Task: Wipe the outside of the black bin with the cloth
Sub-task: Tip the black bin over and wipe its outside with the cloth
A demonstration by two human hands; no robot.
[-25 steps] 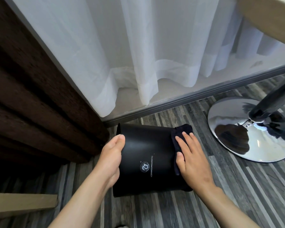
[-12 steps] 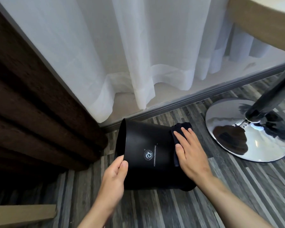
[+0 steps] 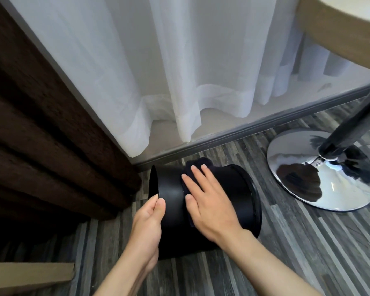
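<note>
Down on the striped floor (image 3: 308, 242), the black bin (image 3: 173, 189) lies on its side, its open mouth turned toward the brown curtain (image 3: 41, 146) and its base toward the chrome stand foot (image 3: 320, 180). The left hand (image 3: 147, 227) has its grip clenched on the bin's rim, thumb on the outer wall and fingers seemingly tucked inside, steadying it. Just right of that grip, the right hand (image 3: 209, 204) lies flat with fingers spread, pressing the dark cloth (image 3: 198, 165) against the upper side of the wall rather than clasping it; the cloth shows beyond the fingertips and under the palm. The step in hand looks like the wiping itself, somewhere mid-course on the top-facing stretch. The next move likely calls for sliding the cloth along the wall toward the base end, then the left grip rolling the bin to bring an unwiped side up.
</note>
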